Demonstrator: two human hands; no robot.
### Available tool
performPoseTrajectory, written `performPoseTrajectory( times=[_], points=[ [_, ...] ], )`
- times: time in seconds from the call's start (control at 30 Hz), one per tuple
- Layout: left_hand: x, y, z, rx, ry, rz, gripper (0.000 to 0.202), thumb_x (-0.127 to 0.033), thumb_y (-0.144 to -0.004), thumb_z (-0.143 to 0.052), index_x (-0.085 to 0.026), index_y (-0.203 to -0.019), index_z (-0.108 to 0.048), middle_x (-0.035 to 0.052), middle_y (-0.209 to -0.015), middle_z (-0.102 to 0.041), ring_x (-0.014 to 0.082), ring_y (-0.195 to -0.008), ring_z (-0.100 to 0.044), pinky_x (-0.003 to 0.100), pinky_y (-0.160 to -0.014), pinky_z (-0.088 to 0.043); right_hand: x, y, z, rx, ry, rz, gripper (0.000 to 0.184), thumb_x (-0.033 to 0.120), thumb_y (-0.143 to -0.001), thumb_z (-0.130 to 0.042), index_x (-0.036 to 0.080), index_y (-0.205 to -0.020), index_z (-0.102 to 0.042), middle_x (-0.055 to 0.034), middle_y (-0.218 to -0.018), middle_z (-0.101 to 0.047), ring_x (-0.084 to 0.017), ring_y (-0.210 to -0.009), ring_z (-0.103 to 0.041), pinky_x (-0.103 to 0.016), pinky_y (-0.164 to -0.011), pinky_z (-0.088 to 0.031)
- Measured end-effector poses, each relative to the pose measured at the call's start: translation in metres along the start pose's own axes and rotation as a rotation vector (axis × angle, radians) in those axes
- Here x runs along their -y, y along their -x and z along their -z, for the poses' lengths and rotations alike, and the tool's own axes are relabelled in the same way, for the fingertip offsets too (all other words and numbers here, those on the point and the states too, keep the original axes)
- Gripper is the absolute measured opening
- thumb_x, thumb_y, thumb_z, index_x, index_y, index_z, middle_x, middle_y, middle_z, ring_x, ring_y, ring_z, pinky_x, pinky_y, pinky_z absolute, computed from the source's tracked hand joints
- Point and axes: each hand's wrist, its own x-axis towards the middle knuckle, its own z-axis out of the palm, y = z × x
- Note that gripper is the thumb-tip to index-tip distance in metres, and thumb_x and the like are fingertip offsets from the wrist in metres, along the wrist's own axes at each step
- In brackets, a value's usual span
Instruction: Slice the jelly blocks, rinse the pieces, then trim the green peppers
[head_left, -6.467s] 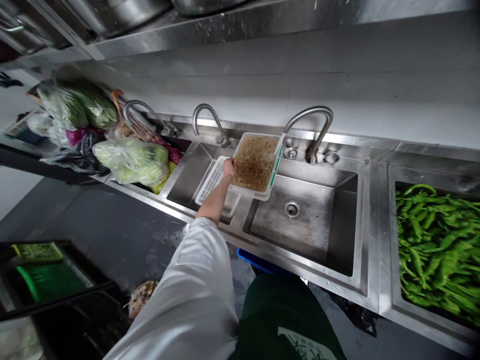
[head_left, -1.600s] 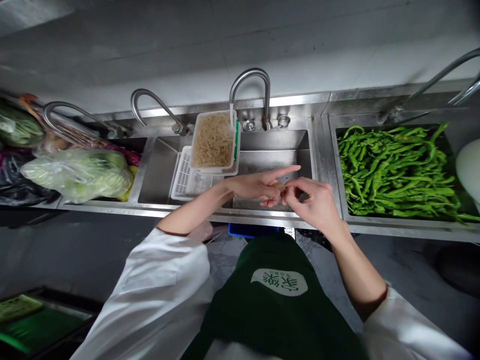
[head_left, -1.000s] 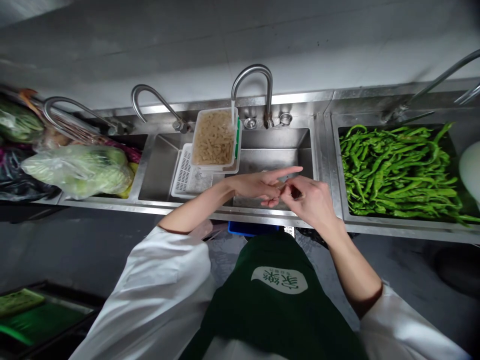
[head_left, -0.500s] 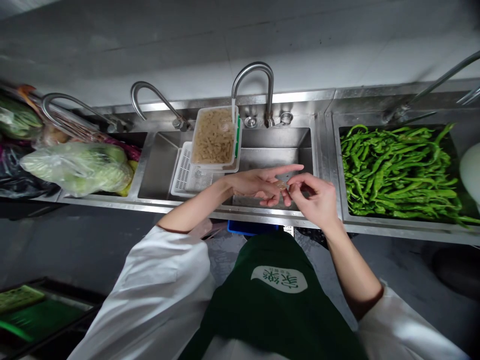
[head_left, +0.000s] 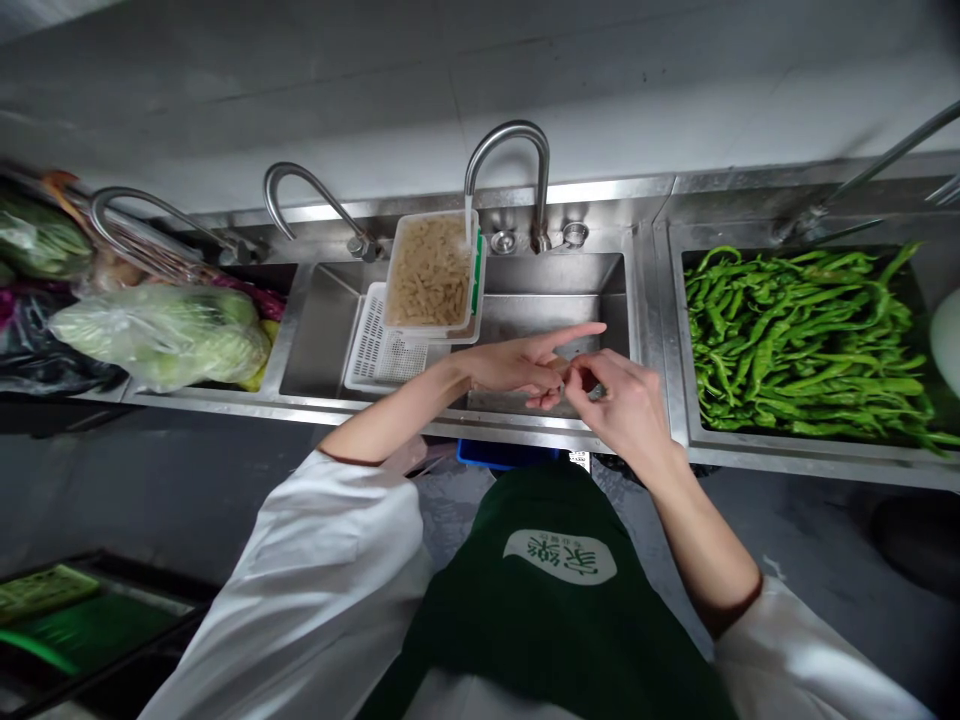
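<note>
My left hand [head_left: 517,365] is over the front of the middle sink [head_left: 555,310], one finger stretched out to the right and the others curled. My right hand [head_left: 626,395] meets it with thumb and forefinger pinched together against the curled fingers. Whatever lies between the fingertips is too small and hidden to name. Behind my left hand, a clear plastic tub [head_left: 480,270] full of pale, strip-like pieces [head_left: 427,275] in cloudy water is beneath a running faucet [head_left: 506,130]. Beneath the tub is a white perforated basket [head_left: 367,345].
Long green peppers [head_left: 795,345] fill the right-hand sink. At left lies a bagged green vegetable [head_left: 165,335], with another curved faucet [head_left: 300,190] nearby. A blue container [head_left: 502,455] is below the counter's front edge [head_left: 375,415]. Green trays [head_left: 82,640] stand low at left.
My left hand's lower fingers have curled in more. My right hand has shifted slightly left and down, its pinch closer against them. Water still runs into the tub.
</note>
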Motion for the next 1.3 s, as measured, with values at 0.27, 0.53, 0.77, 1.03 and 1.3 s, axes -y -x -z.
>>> performPoseTrajectory(
  times=[0.27,0.53,0.77,1.03,1.3],
  points=[
    [0.000,0.002,0.001,0.037,0.102,0.036,0.097,-0.034,-0.090,-0.079,-0.027,-0.168,-0.022,0.0000,-0.081,-0.069,0.0142,-0.069,-0.065,0.024,-0.060,-0.043,-0.012,0.001,0.000,0.057,-0.096,-0.059,0.008,0.018,-0.092,-0.056,0.020,-0.087,-0.062,-0.0018,-0.075,-0.067,-0.016,-0.067,-0.062,-0.028,-0.066,-0.047],
    [0.003,0.003,0.004,-0.017,0.093,0.009,0.098,-0.032,-0.088,-0.080,-0.024,-0.168,-0.024,0.0013,-0.081,-0.069,0.0153,-0.068,-0.066,0.025,-0.061,-0.043,-0.004,-0.001,-0.004,-0.019,-0.146,-0.094,0.014,0.019,-0.096,-0.055,0.020,-0.094,-0.068,-0.0028,-0.081,-0.070,-0.016,-0.071,-0.064,-0.029,-0.067,-0.049],
    [0.008,0.000,0.005,-0.009,0.042,0.003,0.093,-0.027,-0.089,-0.077,-0.024,-0.167,-0.026,-0.0024,-0.077,-0.066,0.0136,-0.067,-0.063,0.025,-0.063,-0.044,-0.002,-0.003,-0.012,0.049,-0.014,-0.016,0.013,0.019,-0.094,-0.056,0.019,-0.086,-0.066,-0.0045,-0.078,-0.067,-0.018,-0.072,-0.064,-0.031,-0.067,-0.048],
    [0.004,0.004,0.005,0.014,0.096,0.043,0.101,-0.033,-0.088,-0.080,-0.027,-0.169,-0.020,-0.0027,-0.077,-0.066,0.0138,-0.068,-0.064,0.025,-0.062,-0.042,-0.006,-0.007,-0.008,0.075,-0.081,-0.003,0.012,0.015,-0.090,-0.055,0.020,-0.082,-0.063,-0.0036,-0.077,-0.069,-0.017,-0.068,-0.063,-0.029,-0.064,-0.048],
    [0.001,0.008,0.006,0.003,0.174,0.068,0.098,-0.030,-0.089,-0.079,-0.025,-0.169,-0.021,0.0056,-0.092,-0.074,0.0135,-0.068,-0.066,0.025,-0.062,-0.043,-0.004,-0.008,-0.008,0.029,-0.351,-0.191,0.008,0.015,-0.086,-0.061,0.020,-0.083,-0.067,0.0029,-0.062,-0.066,-0.013,-0.056,-0.062,-0.025,-0.059,-0.049]
  ],
)
